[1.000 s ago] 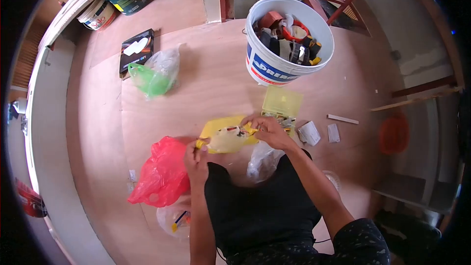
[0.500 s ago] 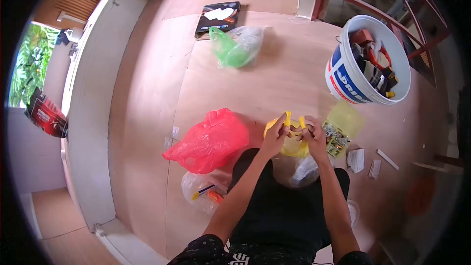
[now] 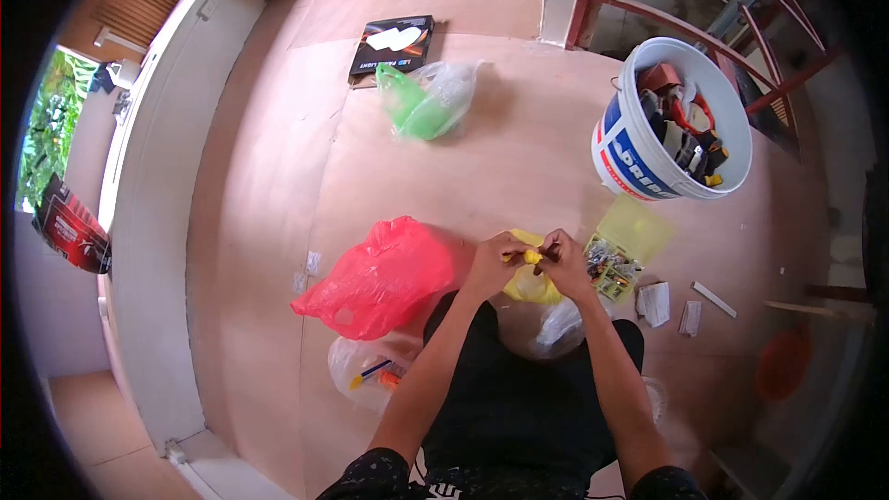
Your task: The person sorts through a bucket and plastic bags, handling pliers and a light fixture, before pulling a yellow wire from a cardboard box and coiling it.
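Note:
A yellow plastic bag sits between my knees, its top bunched into a twist or knot. My left hand pinches one side of the gathered top. On the other side, my right hand is closed on the same bag, close to the left. Just right of my right hand is a yellow-lidded organizer box, open, with small hardware in its compartments. A clear plastic bag lies below the yellow one. To the left rests a red plastic bag.
A white bucket of tools stands at right. Ahead lie a black light box and a clear bag with green plastic. Another clear bag is by my left leg. Small white pieces lie at right.
My hands have come closer together, and the bag's two raised yellow handles are now drawn into a tight bunch between them. The view has shifted slightly.

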`<state>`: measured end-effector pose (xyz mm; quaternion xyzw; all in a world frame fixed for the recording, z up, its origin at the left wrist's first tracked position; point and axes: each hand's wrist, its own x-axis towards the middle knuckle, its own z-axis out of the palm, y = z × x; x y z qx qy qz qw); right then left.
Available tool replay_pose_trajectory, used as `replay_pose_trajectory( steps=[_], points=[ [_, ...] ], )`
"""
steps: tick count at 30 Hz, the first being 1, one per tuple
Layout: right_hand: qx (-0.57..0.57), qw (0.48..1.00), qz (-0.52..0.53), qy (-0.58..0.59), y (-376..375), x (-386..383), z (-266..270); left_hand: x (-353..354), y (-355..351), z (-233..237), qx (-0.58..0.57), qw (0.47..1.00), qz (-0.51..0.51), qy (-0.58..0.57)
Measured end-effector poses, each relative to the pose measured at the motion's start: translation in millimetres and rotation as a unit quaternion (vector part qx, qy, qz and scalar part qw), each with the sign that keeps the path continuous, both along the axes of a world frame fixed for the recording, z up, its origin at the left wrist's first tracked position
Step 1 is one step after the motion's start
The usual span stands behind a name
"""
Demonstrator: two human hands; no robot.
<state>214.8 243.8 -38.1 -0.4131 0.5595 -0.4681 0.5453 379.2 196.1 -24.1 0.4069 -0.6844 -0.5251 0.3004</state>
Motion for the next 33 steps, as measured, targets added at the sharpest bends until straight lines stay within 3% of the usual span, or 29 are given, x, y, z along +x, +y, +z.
replay_pose_trajectory(
  steps=[2,3,4,6,8,10,12,14,15,17,18,20,21,22,23,25,26,27,28,29,31,33],
  points=[
    [-0.019,0.999,0.014,0.027,5.1,1.3,4.7,-2.6,-1.0,-2.3,0.027,0.999,0.009,-0.015],
    [-0.018,0.993,0.039,0.108,10.3,2.9,16.0,-4.7,-1.2,-3.5,0.056,0.996,0.061,-0.027],
    [-0.017,0.993,0.037,0.11,11.8,6.9,25.9,-5.6,-0.6,-5.1,0.086,0.989,0.114,-0.039],
    [-0.191,0.908,0.008,0.372,15.1,15.2,39.1,-6.3,-0.7,-2.3,0.082,0.989,0.087,-0.092],
    [-0.166,0.907,0.034,0.385,18.7,10.5,27.1,-7.9,-2.5,-2.0,0.076,0.986,0.045,-0.138],
    [-0.247,0.875,0.094,0.406,18.0,-1.2,6.6,-4.2,-5.8,-4.2,-0.001,0.984,-0.024,-0.175],
    [-0.208,0.888,0.086,0.402,17.8,-2.8,15.3,-3.0,-3.9,10.6,0.025,0.988,-0.054,-0.143],
    [-0.014,0.989,0.056,0.139,19.5,-3.3,13.3,0.1,-2.3,13.3,0.051,0.989,-0.08,-0.112],
    [-0.012,0.988,0.045,0.144,18.0,-8.4,7.5,2.7,-2.1,11.2,0.007,0.983,-0.12,-0.14],
    [0.175,0.977,0.087,-0.091,12.1,-16.7,-1.4,1.1,-0.4,9.8,-0.04,0.972,-0.166,-0.165],
    [0.173,0.978,0.079,-0.091,14.2,-16.6,-4.2,0.0,0.0,10.9,-0.109,0.95,-0.178,-0.232],
    [-0.008,0.988,0.092,-0.123,21.4,-11.6,-7.6,3.1,-2.0,-0.2,-0.178,0.919,-0.189,-0.297],
    [-0.008,0.988,0.09,-0.123,20.8,-9.8,-4.2,6.3,-6.1,-23.5,-0.043,0.958,-0.177,-0.221],
    [-0.063,0.995,0.072,0.012,22.8,-5.7,1.3,9.2,-6.4,-38.8,0.097,0.972,-0.162,-0.14],
    [-0.114,0.981,0.053,0.145,26.9,-0.8,3.1,9.8,-5.4,-40.0,0.102,0.971,-0.165,-0.143],
    [-0.128,0.981,0.013,0.144,24.8,1.6,2.3,11.7,-4.1,-45.6,0.269,0.953,-0.125,-0.056],
    [-0.143,0.979,-0.021,0.146,24.4,1.8,-0.8,9.5,-3.5,-37.4,0.288,0.953,-0.098,-0.004],
    [-0.156,0.981,-0.03,0.115,24.1,0.7,-7.5,5.1,-3.5,-11.0,0.216,0.97,-0.085,-0.066],
    [-0.166,0.982,-0.04,0.08,25.2,1.7,-16.3,12.7,-5.9,-22.2,0.23,0.965,-0.088,-0.087],
    [-0.161,0.981,-0.036,0.106,28.7,2.4,-16.6,21.5,-8.7,-43.4,0.224,0.97,-0.097,0.01],
    [-0.151,0.972,-0.055,0.17,31.1,-9.3,-26.8,27.5,-16.8,-33.7,0.033,0.984,-0.088,-0.149],
    [-0.139,0.966,-0.073,0.203,48.5,-26.8,-59.3,44.3,-21.3,-65.4,0.012,0.985,-0.024,-0.171]
  ],
)
